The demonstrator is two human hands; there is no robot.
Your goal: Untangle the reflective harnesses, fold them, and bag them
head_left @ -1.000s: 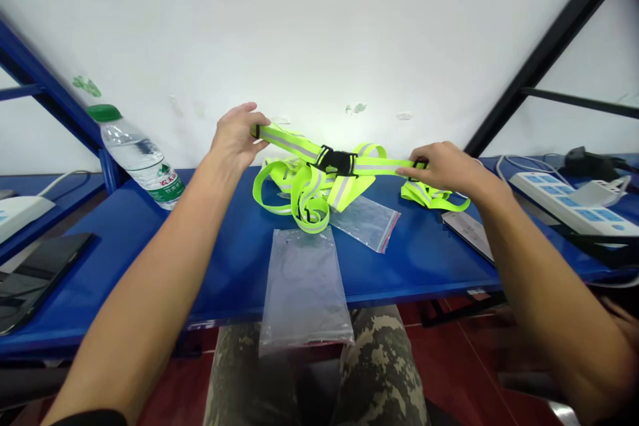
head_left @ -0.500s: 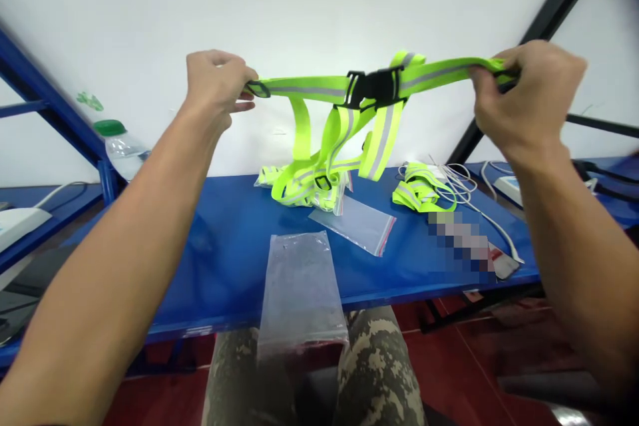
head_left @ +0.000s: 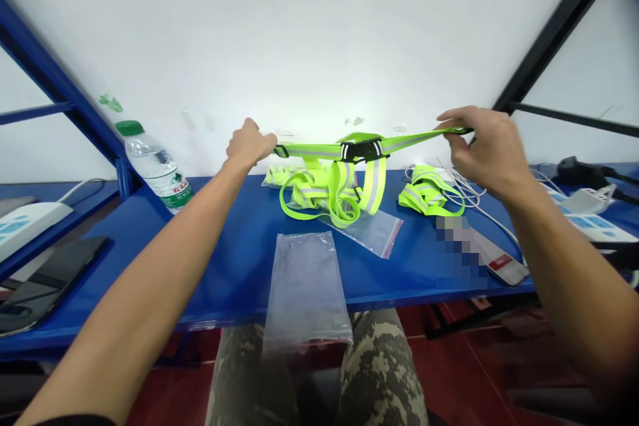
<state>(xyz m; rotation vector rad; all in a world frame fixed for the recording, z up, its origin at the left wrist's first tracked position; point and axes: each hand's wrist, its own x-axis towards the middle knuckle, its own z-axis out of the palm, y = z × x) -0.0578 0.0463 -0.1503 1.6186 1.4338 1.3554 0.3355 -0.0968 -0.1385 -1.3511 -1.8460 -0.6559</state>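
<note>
Clock positions are taken from the black side-release buckle (head_left: 362,150). The fluorescent reflective harness (head_left: 319,152) is held above the blue table (head_left: 239,266), its upper strap stretched between both hands. The left hand (head_left: 251,144), at nine o'clock, pinches one end beside a black slider; its fingertips are partly hidden. The right hand (head_left: 486,146), at three o'clock, pinches the other end between thumb and fingers. Key relation: the strap's long axis runs nine to three, rising slightly towards three, with the buckle about midway; neither hand is clearly nearer. Loops hang towards six; whether they touch the table cannot be told. A second strap bundle (head_left: 424,192) lies at four, a clear zip bag (head_left: 307,286) at seven.
</note>
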